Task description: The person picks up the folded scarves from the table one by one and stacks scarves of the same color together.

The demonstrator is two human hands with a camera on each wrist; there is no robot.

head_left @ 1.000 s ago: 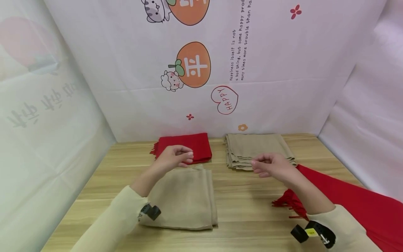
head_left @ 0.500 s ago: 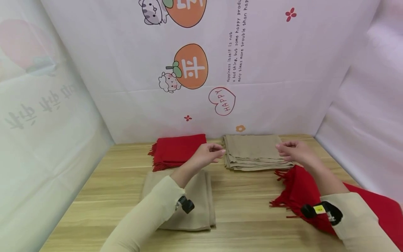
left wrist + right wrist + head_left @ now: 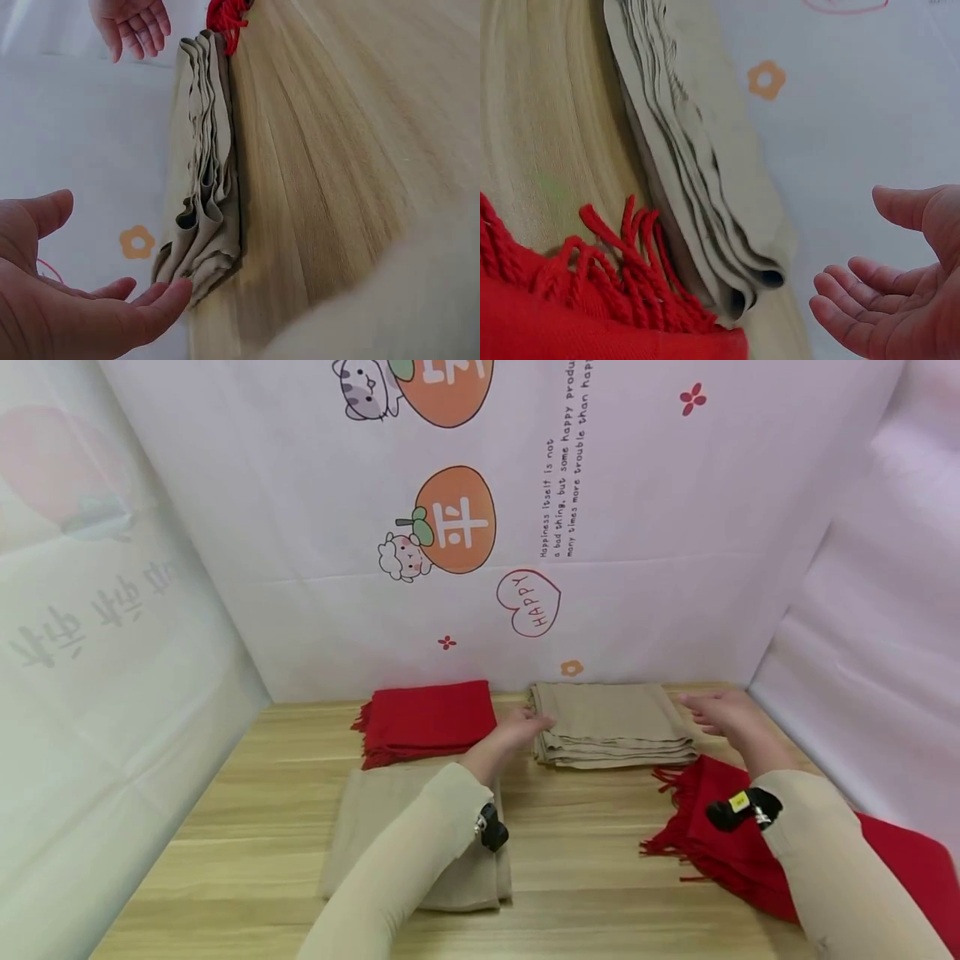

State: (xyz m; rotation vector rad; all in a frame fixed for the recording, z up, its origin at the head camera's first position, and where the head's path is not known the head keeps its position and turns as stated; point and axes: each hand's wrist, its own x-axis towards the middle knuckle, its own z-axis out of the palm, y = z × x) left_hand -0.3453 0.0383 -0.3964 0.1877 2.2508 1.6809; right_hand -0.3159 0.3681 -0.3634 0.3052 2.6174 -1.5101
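A folded beige cloth (image 3: 611,714), with several layers showing along its front edge, lies at the back right of the table. My left hand (image 3: 517,731) is at its left end, thumb apart from the fingers; in the left wrist view the fingertips (image 3: 176,296) overlap the cloth's near corner. Off the cloth's right end is my right hand (image 3: 727,718), palm turned toward it and holding nothing. The right wrist view shows those fingers loosely bent, a gap between them and the beige folds (image 3: 705,202). Beneath the right forearm a red fringed scarf (image 3: 727,835) lies partly hidden.
At the back left sits a folded red scarf (image 3: 427,718) with fringe. In front of it a folded beige cloth (image 3: 397,835) is partly covered by the left sleeve. A printed white sheet (image 3: 637,527) rises behind the wooden table (image 3: 592,877), with white sheets at both sides.
My left hand has moved right, from over the red scarf to the beige cloth's left end. My right hand has moved right, from the cloth's front edge to beyond its right end.
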